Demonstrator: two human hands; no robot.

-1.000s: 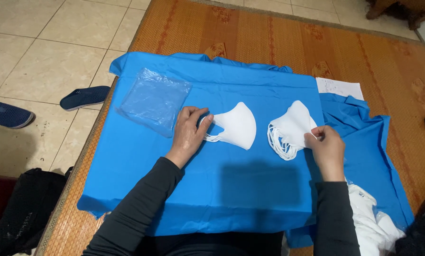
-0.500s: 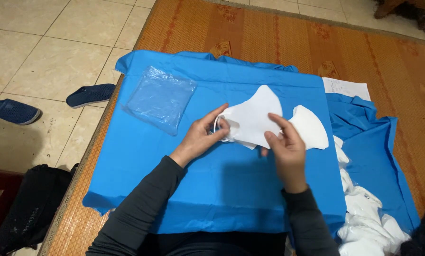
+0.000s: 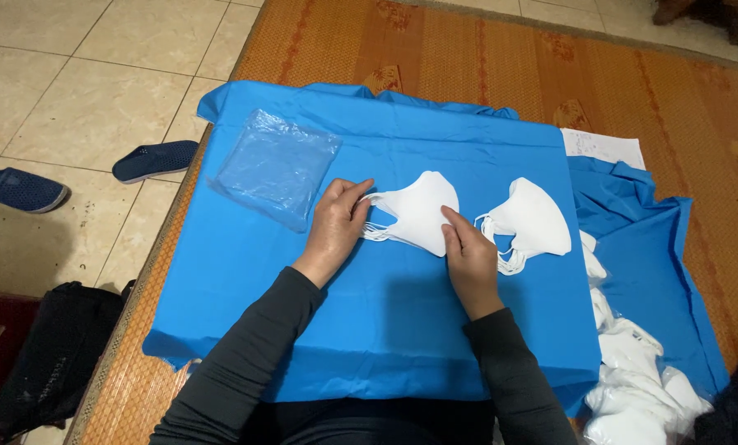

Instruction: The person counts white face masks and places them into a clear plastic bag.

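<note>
White and folded flat, the face mask lies on the blue cloth right in front of you, near the middle of the covered surface. Your left hand is on its left edge, fingers closed together around the thin ear loops that trail from that side. Your right hand rests on the mask's lower right corner, thumb and fingers pinched together on the fabric there.

Just to the right of that mask, touching nothing in your hands, a second white mask lies on the same cloth with its own loops spilling out toward its left and lower side. To the left of your left hand, close by, is a flat stack of clear plastic bags, tilted a little on the cloth.

Further out, a pile of more white masks sits at the lower right, off the edge of the raised surface, on another spread of blue cloth. A white sheet of paper peeks out beyond the far right corner. All of this lies on a woven orange mat. On the tiled floor to your left are two dark blue slippers and a black bag.
</note>
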